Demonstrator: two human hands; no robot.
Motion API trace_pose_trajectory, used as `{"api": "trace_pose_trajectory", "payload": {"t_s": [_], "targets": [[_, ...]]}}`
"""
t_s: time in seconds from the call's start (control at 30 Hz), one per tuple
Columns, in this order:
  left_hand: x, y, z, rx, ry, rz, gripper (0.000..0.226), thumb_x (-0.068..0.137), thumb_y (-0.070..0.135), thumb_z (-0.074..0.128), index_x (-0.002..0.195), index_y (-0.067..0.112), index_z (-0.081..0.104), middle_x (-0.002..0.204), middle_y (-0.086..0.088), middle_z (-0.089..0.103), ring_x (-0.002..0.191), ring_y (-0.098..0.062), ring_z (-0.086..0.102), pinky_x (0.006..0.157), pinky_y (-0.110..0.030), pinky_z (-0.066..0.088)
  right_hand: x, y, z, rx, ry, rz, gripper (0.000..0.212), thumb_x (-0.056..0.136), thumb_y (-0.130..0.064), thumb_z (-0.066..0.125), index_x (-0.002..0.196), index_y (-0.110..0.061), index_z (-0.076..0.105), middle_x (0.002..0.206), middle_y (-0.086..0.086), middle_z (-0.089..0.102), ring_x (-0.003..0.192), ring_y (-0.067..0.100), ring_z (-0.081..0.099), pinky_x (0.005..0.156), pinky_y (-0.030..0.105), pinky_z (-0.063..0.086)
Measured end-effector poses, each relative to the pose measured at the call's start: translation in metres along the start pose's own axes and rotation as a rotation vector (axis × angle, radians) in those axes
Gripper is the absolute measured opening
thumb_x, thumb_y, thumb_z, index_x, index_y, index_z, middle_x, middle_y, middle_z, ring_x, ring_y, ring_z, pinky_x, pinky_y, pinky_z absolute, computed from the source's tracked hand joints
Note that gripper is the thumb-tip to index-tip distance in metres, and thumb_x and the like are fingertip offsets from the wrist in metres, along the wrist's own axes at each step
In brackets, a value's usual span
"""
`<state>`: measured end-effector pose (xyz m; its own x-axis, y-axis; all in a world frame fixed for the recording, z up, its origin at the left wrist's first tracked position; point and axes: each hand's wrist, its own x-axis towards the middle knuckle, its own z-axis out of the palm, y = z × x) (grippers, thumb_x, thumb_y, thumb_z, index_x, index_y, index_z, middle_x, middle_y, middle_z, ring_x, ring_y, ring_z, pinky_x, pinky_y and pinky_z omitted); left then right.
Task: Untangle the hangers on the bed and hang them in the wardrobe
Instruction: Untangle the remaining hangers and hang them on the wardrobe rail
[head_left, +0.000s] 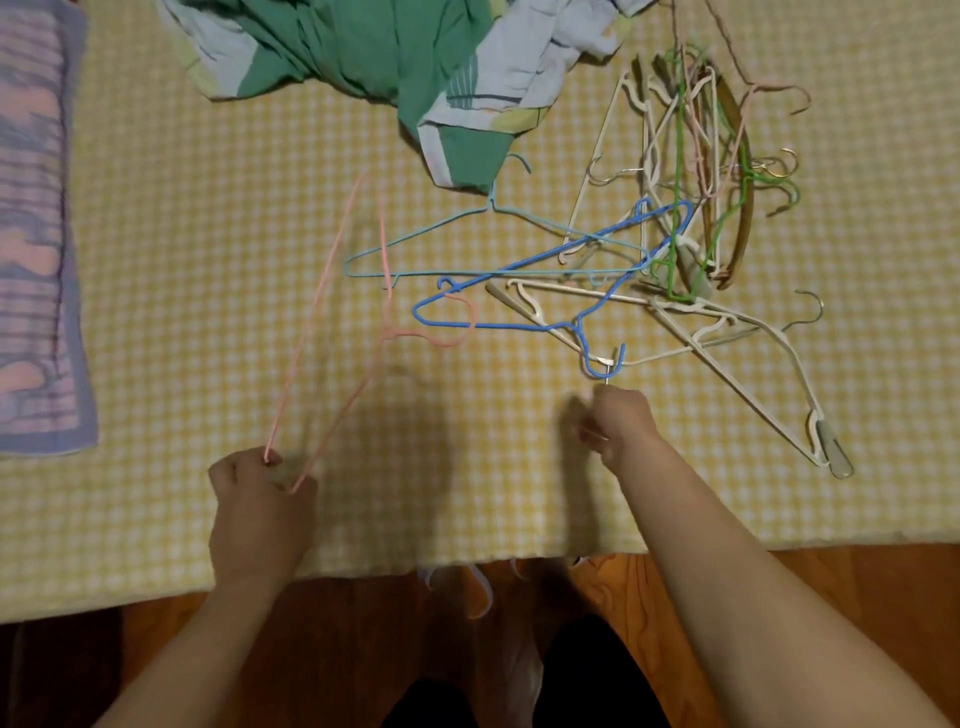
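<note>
A tangle of wire and plastic hangers (680, 218) lies on the right of the yellow checked bed (182, 260). My left hand (260, 499) grips one corner of a pink wire hanger (332, 332), lifted off the bed; its hook sits by the dark blue hanger (519, 291). A light blue hanger (467, 244) crosses the dark blue one. My right hand (618, 423) pinches the metal hook of a white plastic hanger (727, 358), and the dark blue hanger's hook loops around that same hook. The wardrobe is out of view.
A crumpled green and white sheet (395, 57) lies at the far middle of the bed. A folded purple and pink towel (36, 234) lies along the left. The bed's near edge meets a wooden floor (857, 587). More hangers (478, 587) poke out below the bed edge.
</note>
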<state>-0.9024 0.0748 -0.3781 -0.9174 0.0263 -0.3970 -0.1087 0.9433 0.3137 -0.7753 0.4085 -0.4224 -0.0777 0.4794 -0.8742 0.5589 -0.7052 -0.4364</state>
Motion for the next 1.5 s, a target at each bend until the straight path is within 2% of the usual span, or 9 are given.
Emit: {"api": "trace_pose_trajectory", "payload": {"t_s": [0.07, 0.23, 0.43, 0.63, 0.7, 0.83, 1.2, 1.4, 1.5], "targets": [[-0.002, -0.005, -0.003, -0.014, 0.013, -0.057, 0.034, 0.086, 0.029, 0.068, 0.113, 0.017, 0.051, 0.132, -0.005, 0.039, 0.074, -0.027, 0.062, 0.079, -0.046, 0.052, 0.031, 0.001, -0.005, 0.071, 0.029, 0.065, 0.017, 0.091, -0.009, 0.049, 0.102, -0.003, 0.060, 0.071, 0.011, 0.056, 0.056, 0.025, 0.053, 0.060, 0.037, 0.050], [-0.018, -0.016, -0.010, -0.096, 0.020, -0.107, 0.034, 0.090, 0.028, 0.067, 0.117, 0.015, 0.051, 0.127, -0.007, 0.040, 0.070, -0.027, 0.064, 0.076, -0.047, 0.054, 0.045, -0.017, 0.003, 0.373, -0.072, 0.085, 0.019, 0.102, -0.018, 0.043, 0.085, -0.014, 0.051, 0.062, 0.001, 0.048, 0.043, 0.013, 0.049, 0.042, 0.018, 0.045], [-0.032, -0.001, -0.021, -0.151, -0.005, -0.118, 0.033, 0.089, 0.022, 0.068, 0.118, 0.014, 0.056, 0.123, -0.005, 0.047, 0.085, -0.029, 0.064, 0.080, -0.048, 0.054, -0.013, -0.063, 0.012, 0.470, -0.088, -0.107, 0.019, 0.100, -0.003, 0.032, 0.089, -0.006, 0.047, 0.084, 0.018, 0.063, 0.055, 0.022, 0.066, 0.052, 0.027, 0.054], [-0.041, 0.048, -0.046, -0.342, 0.001, -0.051, 0.018, 0.087, 0.007, 0.067, 0.104, 0.007, 0.067, 0.095, -0.008, 0.063, 0.083, -0.030, 0.062, 0.073, -0.042, 0.052, -0.087, -0.077, -0.009, 0.239, -0.131, -0.055, 0.028, 0.094, 0.004, 0.023, 0.110, -0.009, 0.041, 0.062, 0.013, 0.045, 0.044, 0.019, 0.048, 0.037, 0.020, 0.037], [-0.051, 0.068, -0.059, -0.474, 0.010, -0.066, 0.006, 0.089, 0.006, 0.063, 0.090, 0.010, 0.066, 0.080, -0.012, 0.064, 0.072, -0.026, 0.058, 0.063, -0.035, 0.044, -0.113, -0.068, -0.020, 0.143, -0.155, -0.056, 0.023, 0.098, 0.000, 0.027, 0.109, -0.005, 0.046, 0.062, 0.016, 0.054, 0.039, 0.021, 0.054, 0.037, 0.022, 0.044], [-0.063, 0.083, -0.077, -0.571, 0.036, -0.107, 0.005, 0.091, 0.006, 0.060, 0.093, 0.009, 0.064, 0.078, -0.014, 0.062, 0.070, -0.026, 0.056, 0.057, -0.028, 0.042, -0.168, -0.038, -0.045, 0.019, -0.194, -0.077, 0.016, 0.100, -0.005, 0.035, 0.100, -0.005, 0.051, 0.073, 0.019, 0.068, 0.050, 0.024, 0.065, 0.051, 0.029, 0.053], [-0.107, 0.102, -0.095, -0.495, -0.468, 0.051, 0.014, 0.091, 0.024, 0.071, 0.092, 0.010, 0.068, 0.084, 0.001, 0.065, 0.079, -0.013, 0.055, 0.070, -0.028, 0.041, -0.225, -0.080, -0.091, -0.081, -0.148, -0.270, 0.022, 0.099, -0.010, 0.037, 0.101, 0.002, 0.056, 0.066, 0.017, 0.069, 0.046, 0.022, 0.060, 0.047, 0.026, 0.048], [-0.106, 0.120, -0.108, -0.547, -0.664, 0.229, 0.052, 0.066, 0.037, 0.084, 0.105, 0.011, 0.062, 0.112, 0.010, 0.066, 0.101, -0.007, 0.060, 0.089, -0.026, 0.045, -0.278, -0.110, -0.118, -0.108, -0.037, -0.318, 0.024, 0.094, -0.008, 0.038, 0.103, 0.004, 0.057, 0.061, 0.015, 0.069, 0.039, 0.020, 0.057, 0.041, 0.020, 0.045], [-0.102, 0.125, -0.118, -0.552, -0.775, 0.334, 0.060, 0.060, 0.035, 0.083, 0.108, 0.007, 0.062, 0.109, 0.008, 0.066, 0.084, -0.006, 0.061, 0.080, -0.028, 0.048, -0.315, -0.100, -0.125, -0.070, -0.031, -0.318, 0.020, 0.095, -0.009, 0.040, 0.098, 0.001, 0.057, 0.063, 0.015, 0.069, 0.043, 0.020, 0.058, 0.044, 0.022, 0.044]]}}
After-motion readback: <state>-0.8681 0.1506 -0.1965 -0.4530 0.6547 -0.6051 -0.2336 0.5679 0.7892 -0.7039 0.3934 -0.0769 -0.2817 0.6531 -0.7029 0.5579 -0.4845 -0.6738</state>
